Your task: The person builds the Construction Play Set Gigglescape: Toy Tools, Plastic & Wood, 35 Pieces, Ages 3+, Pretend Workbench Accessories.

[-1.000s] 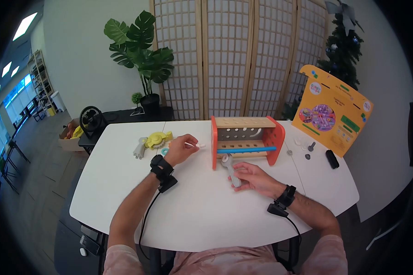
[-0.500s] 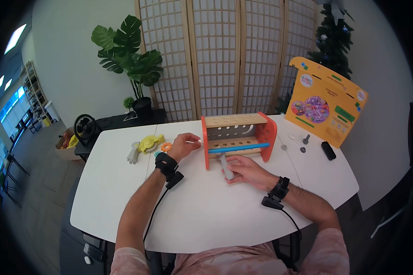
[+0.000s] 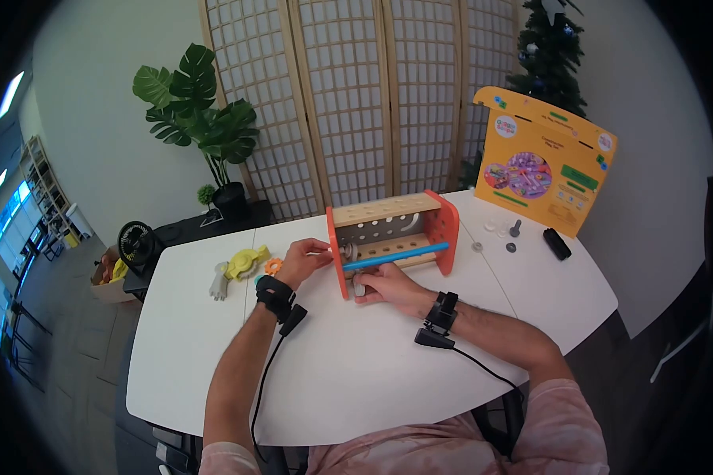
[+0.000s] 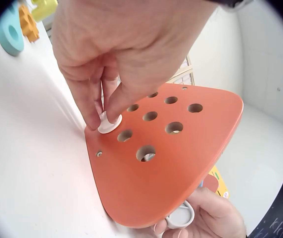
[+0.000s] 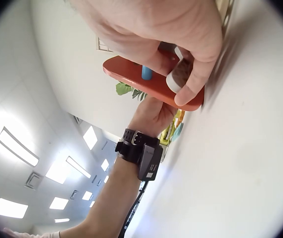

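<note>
A wooden toolbox toy with red side panels [image 3: 339, 267] and a blue rod [image 3: 412, 255] across its front stands on the table. At the outer face of its left panel, my left hand [image 3: 301, 263] pinches a white disc-headed peg [image 4: 111, 125] set against one of the lower holes. My right hand [image 3: 400, 289] grips a grey toy wrench [image 3: 360, 285] by its handle, reaching in under the blue rod. The wrench's head end lies inside the box near the left panel. In the right wrist view, curled fingers and the panel partly hide the wrench.
Left of the box lie a yellow toy piece [image 3: 245, 263], a grey claw-like piece [image 3: 218, 283], an orange gear [image 3: 273, 266] and a teal ring [image 4: 10, 32]. To its right are a grey bolt [image 3: 516, 228], small round parts and a black case [image 3: 557, 244]. A yellow carton [image 3: 543, 162] stands behind.
My right hand has carried the wrench leftward and into the box under the rod. The left hand has brought the white peg against the left panel. The head view has shifted.
</note>
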A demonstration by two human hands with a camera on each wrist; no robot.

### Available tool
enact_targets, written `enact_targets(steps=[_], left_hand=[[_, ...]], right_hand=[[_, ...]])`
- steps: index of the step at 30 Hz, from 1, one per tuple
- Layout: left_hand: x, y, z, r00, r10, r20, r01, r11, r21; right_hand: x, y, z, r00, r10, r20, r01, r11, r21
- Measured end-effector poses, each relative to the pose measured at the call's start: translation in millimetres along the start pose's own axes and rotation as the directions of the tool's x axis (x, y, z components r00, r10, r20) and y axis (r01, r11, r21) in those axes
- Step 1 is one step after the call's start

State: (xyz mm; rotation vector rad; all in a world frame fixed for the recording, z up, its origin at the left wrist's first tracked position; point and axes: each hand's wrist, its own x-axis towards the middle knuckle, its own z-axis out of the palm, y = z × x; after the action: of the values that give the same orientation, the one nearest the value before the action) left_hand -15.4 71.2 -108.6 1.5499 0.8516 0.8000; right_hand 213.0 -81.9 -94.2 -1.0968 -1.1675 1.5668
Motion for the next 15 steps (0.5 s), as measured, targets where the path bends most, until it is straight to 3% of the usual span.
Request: enact_targets(steps=[15], left_hand=[[-0.1,-0.1,-0.5,1.0,-0.025,0.01,0.026,0.998,-0.052]], right_hand=[[1.4,-0.3,9.1,0.996,-0.088,-0.033,0.088,0.996,0.025]])
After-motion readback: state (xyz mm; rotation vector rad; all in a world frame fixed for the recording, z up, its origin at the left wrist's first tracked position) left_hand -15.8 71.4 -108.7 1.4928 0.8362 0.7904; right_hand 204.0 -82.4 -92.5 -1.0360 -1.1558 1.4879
